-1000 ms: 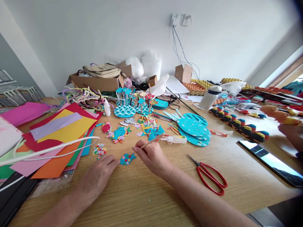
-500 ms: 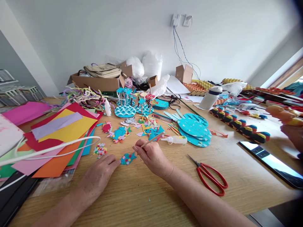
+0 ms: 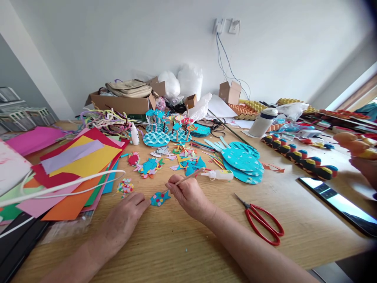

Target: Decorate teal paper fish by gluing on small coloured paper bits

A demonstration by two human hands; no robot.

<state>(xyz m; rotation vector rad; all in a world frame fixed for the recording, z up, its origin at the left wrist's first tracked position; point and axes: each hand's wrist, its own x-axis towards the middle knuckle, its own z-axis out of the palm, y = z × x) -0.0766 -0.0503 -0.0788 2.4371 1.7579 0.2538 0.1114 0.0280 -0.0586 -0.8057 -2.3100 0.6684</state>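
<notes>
The fish (image 3: pixel 160 199) lies flat on the table (image 3: pixel 188 251), between the two hands and toward the near side. Its long axis runs left to right, the tail slanted slightly far; the head points left and the forked tail right. Coloured dots cover its blue body.

The left forearm comes in from the near left, slanting far and right. The left hand (image 3: pixel 127 215) rests palm down, fingers bent and close together, fingertips at the fish's head; whether they pinch it I cannot tell. The right forearm comes from the near right, slanting far and left. The right hand (image 3: pixel 188 196) is clamped on a stick (image 3: pixel 190 175), thumb and fingers together; the stick's low end points left and near, at the fish's upper edge, and its other end right and far.

Just beyond the left hand is a pile of loose dots (image 3: pixel 126 187). A glue bottle (image 3: pixel 220 174) with pale contents lies on its side beyond the right hand, nozzle left. A white bottle (image 3: pixel 134 135) stands farther left. On the far left, a carton (image 3: pixel 120 103) has a bag (image 3: pixel 129 88) on top.
</notes>
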